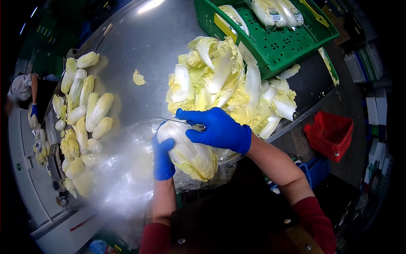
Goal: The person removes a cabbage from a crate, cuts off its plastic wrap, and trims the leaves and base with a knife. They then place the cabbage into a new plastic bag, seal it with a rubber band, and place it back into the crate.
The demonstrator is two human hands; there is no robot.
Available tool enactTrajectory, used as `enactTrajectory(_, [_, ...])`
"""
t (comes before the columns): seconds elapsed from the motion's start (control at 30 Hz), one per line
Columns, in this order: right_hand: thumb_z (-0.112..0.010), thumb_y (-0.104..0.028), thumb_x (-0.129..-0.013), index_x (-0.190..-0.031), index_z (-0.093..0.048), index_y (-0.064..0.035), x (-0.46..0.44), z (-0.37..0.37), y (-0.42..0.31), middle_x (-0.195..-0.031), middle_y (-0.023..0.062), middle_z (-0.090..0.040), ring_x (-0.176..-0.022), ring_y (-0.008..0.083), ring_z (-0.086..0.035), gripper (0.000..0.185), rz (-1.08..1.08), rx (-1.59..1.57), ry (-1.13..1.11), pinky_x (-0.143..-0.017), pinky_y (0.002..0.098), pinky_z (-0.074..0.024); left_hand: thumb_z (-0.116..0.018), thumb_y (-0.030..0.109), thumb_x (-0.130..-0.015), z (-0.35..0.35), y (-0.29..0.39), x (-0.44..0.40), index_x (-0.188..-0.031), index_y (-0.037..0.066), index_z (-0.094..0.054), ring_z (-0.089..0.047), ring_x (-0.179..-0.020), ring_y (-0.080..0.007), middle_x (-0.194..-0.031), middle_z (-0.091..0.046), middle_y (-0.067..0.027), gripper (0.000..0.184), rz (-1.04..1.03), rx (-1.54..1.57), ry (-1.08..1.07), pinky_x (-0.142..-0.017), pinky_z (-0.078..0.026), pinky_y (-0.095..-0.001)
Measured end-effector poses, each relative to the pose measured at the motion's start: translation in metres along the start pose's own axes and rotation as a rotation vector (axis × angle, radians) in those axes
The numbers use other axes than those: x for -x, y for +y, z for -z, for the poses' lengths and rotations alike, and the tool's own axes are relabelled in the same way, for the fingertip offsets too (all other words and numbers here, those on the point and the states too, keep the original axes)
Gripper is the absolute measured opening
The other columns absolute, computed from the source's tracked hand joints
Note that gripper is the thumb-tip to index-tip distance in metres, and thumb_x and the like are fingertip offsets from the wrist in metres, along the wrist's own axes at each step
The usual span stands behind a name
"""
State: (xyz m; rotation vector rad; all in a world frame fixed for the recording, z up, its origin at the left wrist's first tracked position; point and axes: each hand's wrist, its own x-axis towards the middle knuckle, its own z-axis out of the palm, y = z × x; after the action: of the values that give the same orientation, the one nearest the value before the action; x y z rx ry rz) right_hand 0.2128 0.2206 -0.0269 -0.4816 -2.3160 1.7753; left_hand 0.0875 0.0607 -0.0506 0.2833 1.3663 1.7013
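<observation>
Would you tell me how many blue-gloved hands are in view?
3: the left hand on the cabbage, the right hand holding the knife, and a co-worker's hand at far left; their other may be hidden.

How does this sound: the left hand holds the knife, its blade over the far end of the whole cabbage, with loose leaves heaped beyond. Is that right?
Not quite: the head view shows the knife in the right hand. Its blade is over the far end of the whole cabbage, with loose leaves heaped beyond.
</observation>
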Motion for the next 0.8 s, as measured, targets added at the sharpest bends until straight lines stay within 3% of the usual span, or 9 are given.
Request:
enactTrajectory(0.2, [-0.06,-0.012,-0.085,-0.13,-0.057,-0.0061,0.0,-0.003,0.004,-0.107,0.018,-0.069,-0.088,0.0192,-0.069,0.045,0.02,0.068,0.009,-0.082,0.0317,-0.0531,-0.067,0.031,-0.07,0.004,-0.009,0.008,-0.127,-0.005,-0.05,-0.064,-0.1,-0.0279,-0.113,-0.063,-0.0176,0.069,0.125,0.148,-0.012,-0.089,-0.052,-0.0382])
enactTrajectory(0.4, [-0.057,-0.009,-0.085,-0.12,-0.063,-0.0034,-0.003,-0.003,-0.009,-0.092,0.0127,-0.07,-0.082,0.014,-0.067,0.036,-0.009,-0.005,0.069,-0.077,0.0302,-0.0532,-0.058,0.058,-0.075,0.018,-0.026,0.014,-0.137,0.0,-0.041,-0.054,-0.116,-0.0336,-0.128,-0.053,-0.02,0.086,0.09,0.28,0.129,-0.101,-0.043,-0.048])
enactTrajectory(0.5, [-0.058,-0.008,-0.086,-0.116,-0.064,-0.0005,-0.001,0.01,0.002,-0.086,0.0064,-0.068,-0.078,0.01,-0.063,0.032,-0.189,-0.232,0.241,-0.073,0.0282,-0.0519,-0.049,0.067,-0.081,0.051,-0.001,-0.006,-0.138,0.001,-0.041,-0.056,-0.112,-0.0362,-0.126,-0.055,-0.0207,0.088,-0.131,0.768,-0.429,-0.1,-0.042,-0.0506])
enactTrajectory(0.53, [-0.06,-0.008,-0.086,-0.114,-0.064,0.0018,-0.001,0.012,0.006,-0.086,0.0029,-0.066,-0.076,0.0075,-0.058,0.03,-0.157,-0.302,0.343,-0.068,0.0248,-0.0492,-0.051,0.063,-0.081,0.057,0.005,-0.006,-0.136,0.001,-0.044,-0.056,-0.11,-0.0359,-0.124,-0.056,-0.0209,0.083,-0.095,0.872,-0.28,-0.1,-0.042,-0.0518])
enactTrajectory(0.63, [-0.068,-0.012,-0.081,-0.111,-0.065,0.0012,-0.009,0.033,0.01,-0.074,0.0077,-0.065,-0.065,0.0116,-0.058,0.033,0.036,-0.044,0.626,-0.063,0.0287,-0.0496,-0.053,0.059,-0.081,0.056,0.022,-0.003,-0.137,0.0,-0.043,-0.057,-0.11,-0.0361,-0.124,-0.057,-0.0221,0.082,-0.209,0.39,0.098,-0.1,-0.043,-0.0529])
enactTrajectory(0.67, [-0.067,-0.011,-0.082,-0.111,-0.065,0.0012,-0.009,0.048,0.003,-0.075,0.0073,-0.066,-0.066,0.0103,-0.058,0.031,0.019,-0.057,0.681,-0.063,0.0278,-0.0494,-0.056,0.056,-0.081,0.071,0.017,-0.007,-0.139,-0.001,-0.04,-0.058,-0.11,-0.0361,-0.125,-0.057,-0.0227,0.083,-0.262,0.561,0.184,-0.098,-0.044,-0.0529])
enactTrajectory(0.73, [-0.064,-0.01,-0.085,-0.109,-0.067,-0.0009,-0.015,0.091,0.008,-0.074,0.0034,-0.066,-0.068,0.009,-0.059,0.025,0.081,0.12,0.926,-0.063,0.0265,-0.0483,-0.054,0.057,-0.082,0.107,0.028,-0.007,-0.141,0.0,-0.038,-0.055,-0.115,-0.0351,-0.131,-0.054,-0.0212,0.083,-0.239,0.562,-0.087,-0.102,-0.042,-0.0503])
enactTrajectory(0.77, [-0.065,-0.011,-0.086,-0.115,-0.065,-0.0023,-0.019,0.109,0.027,-0.089,0.0069,-0.07,-0.067,0.0109,-0.06,0.03,0.127,0.084,1.007,-0.062,0.0283,-0.0492,-0.054,0.058,-0.082,0.102,0.035,-0.004,-0.141,0.001,-0.038,-0.054,-0.118,-0.0342,-0.133,-0.052,-0.0203,0.083,-0.257,0.558,-0.184,-0.103,-0.041,-0.0493])
enactTrajectory(0.8, [-0.067,-0.012,-0.086,-0.122,-0.061,-0.0027,-0.024,0.11,0.023,-0.101,0.0099,-0.068,-0.073,0.0125,-0.062,0.038,0.223,0.099,0.961,-0.067,0.0281,-0.0502,-0.053,0.059,-0.083,0.086,0.035,0.001,-0.141,0.001,-0.038,-0.053,-0.119,-0.0334,-0.134,-0.051,-0.0198,0.083,-0.262,0.468,0.09,-0.104,-0.041,-0.0484])
